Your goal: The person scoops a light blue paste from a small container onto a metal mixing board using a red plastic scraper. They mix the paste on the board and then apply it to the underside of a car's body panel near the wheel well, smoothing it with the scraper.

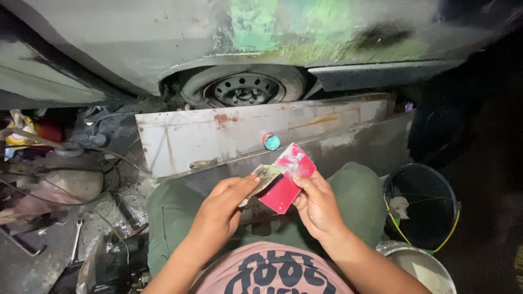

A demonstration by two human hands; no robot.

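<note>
A car body repair workshop. A patched car [261, 32] with a bare wheel [243, 89] stands over a metal panel [229, 136]. Tools [76, 239] litter the floor.

A small cylindrical container with a teal cap and red body [271, 141] rests on the grey metal panel [218, 136], just above the hands. A yellow-and-white labelled package [19, 133] sits at far left, partly hidden. No signs or screens.

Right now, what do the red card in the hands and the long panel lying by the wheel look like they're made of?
The red card, held by the right hand, looks like flexible plastic: smooth, glossy, smeared with pale paste. The long panel looks like sheet metal: flat, grey-white paint, rust patches and scratches.
</note>
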